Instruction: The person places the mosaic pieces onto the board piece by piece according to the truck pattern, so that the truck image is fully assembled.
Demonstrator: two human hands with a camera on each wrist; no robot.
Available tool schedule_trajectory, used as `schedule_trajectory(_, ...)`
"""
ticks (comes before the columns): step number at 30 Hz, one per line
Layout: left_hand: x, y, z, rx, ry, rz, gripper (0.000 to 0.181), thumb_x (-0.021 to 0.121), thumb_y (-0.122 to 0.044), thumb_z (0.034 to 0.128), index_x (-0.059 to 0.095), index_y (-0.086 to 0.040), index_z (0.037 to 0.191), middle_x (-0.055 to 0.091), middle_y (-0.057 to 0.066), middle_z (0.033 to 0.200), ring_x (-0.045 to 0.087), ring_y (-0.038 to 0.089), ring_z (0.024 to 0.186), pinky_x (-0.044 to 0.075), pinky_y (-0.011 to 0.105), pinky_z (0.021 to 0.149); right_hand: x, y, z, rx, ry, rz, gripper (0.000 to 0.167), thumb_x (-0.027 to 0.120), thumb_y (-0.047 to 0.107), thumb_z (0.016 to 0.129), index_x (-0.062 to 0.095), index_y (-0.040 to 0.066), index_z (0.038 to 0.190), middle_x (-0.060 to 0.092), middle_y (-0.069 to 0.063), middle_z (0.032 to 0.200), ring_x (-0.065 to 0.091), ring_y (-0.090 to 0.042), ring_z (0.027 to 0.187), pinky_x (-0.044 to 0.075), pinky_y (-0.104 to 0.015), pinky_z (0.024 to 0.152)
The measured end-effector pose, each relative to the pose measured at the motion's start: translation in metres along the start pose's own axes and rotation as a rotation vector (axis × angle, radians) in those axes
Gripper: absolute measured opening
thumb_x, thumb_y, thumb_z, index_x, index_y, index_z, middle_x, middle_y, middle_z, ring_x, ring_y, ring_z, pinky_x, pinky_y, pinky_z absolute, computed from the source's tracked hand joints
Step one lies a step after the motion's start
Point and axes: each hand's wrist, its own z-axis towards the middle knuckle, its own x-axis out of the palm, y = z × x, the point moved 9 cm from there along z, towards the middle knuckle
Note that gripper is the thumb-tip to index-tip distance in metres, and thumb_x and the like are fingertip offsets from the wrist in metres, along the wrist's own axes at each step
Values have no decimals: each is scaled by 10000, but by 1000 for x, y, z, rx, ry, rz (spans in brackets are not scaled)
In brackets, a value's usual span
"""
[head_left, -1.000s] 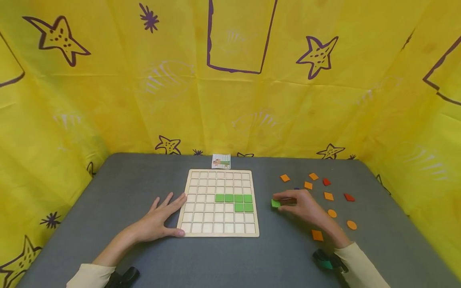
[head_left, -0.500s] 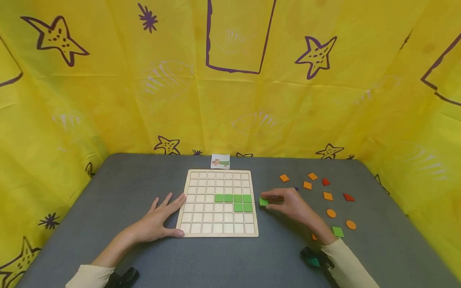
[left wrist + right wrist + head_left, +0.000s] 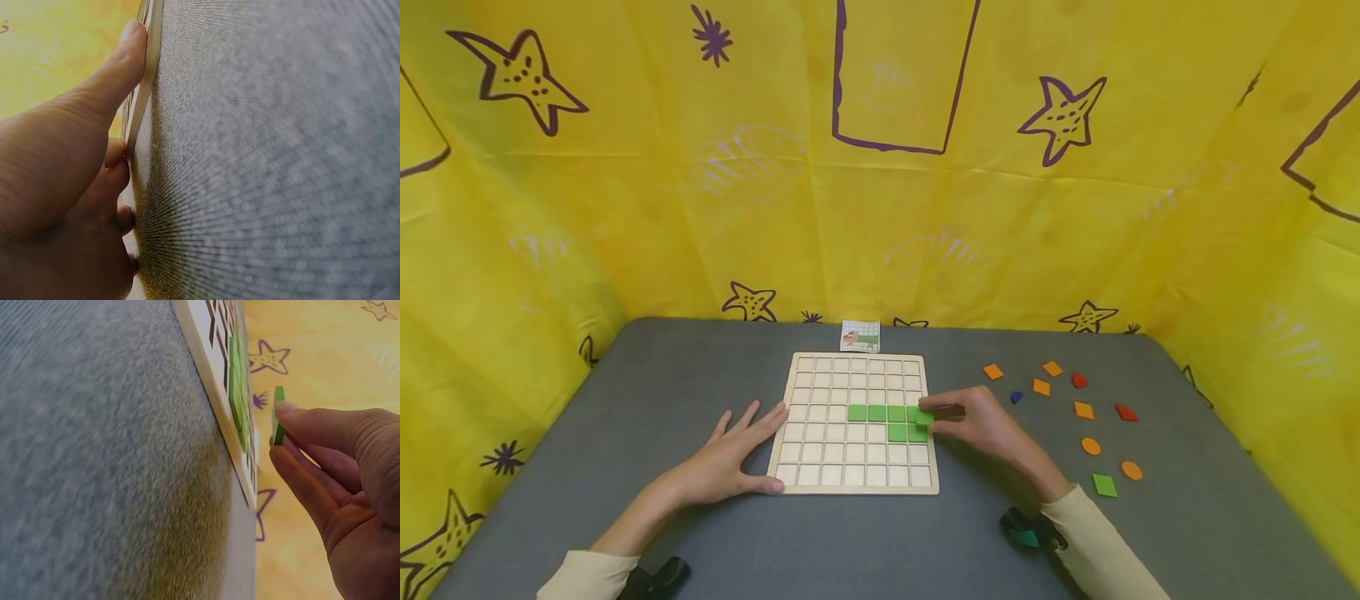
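Observation:
A wooden grid board [image 3: 850, 490] lies flat on the grey table, with four-sided green tiles [image 3: 877, 413] set in two rows toward its right side. My right hand [image 3: 988, 429] pinches another green square tile [image 3: 279, 415] between thumb and fingertips, raised over the board's right edge. In the right wrist view that tile stands apart from the board. Along the board's left edge, my left hand [image 3: 722, 468] rests with fingers spread, its thumb at the near left corner. The left wrist view shows the thumb [image 3: 119, 69] against the board's rim.
A small printed card [image 3: 860, 337] lies behind the board. Loose to the right are a green square tile [image 3: 1104, 486], several orange squares [image 3: 1083, 410], orange circles [image 3: 1131, 471], red pieces [image 3: 1126, 412] and a blue piece [image 3: 1017, 397]. A yellow cloth [image 3: 880, 208] surrounds the table.
My right hand has moved left with the green square tile, from beside the board to over its right edge. A loose green tile and the blue piece are now uncovered. The left hand stays put.

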Motion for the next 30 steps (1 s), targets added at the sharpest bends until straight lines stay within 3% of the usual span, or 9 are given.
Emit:
schedule_trajectory(6, 1, 1, 0, 4, 1, 6, 1082, 750, -604, 725, 268, -111, 1559, 222, 99, 1615, 49, 475, 1463, -78, 677, 1094, 5, 6, 6, -20, 8, 12, 309, 771, 58, 831, 734, 43, 1137, 726, -63, 1111, 702, -206, 1000, 555, -393, 864)
schedule_trajectory(21, 0, -1, 0, 3, -2, 12, 1079, 748, -608, 727, 276, -103, 1555, 227, 106, 1613, 52, 483, 1460, -71, 686, 1090, 18, 17, 20, -4, 35, -2, 304, 767, 47, 835, 736, 55, 1137, 725, -35, 1116, 694, -164, 1015, 546, -343, 887)
schedule_trajectory(30, 0, 0, 1, 3, 0, 10, 1078, 745, -611, 730, 270, -110, 1558, 219, 98, 1616, 47, 478, 1462, -75, 683, 1091, 34, 26, 27, -37, 74, 7, 295, 769, 38, 831, 740, 50, 1124, 730, -20, 1100, 685, -144, 1027, 542, -325, 890)
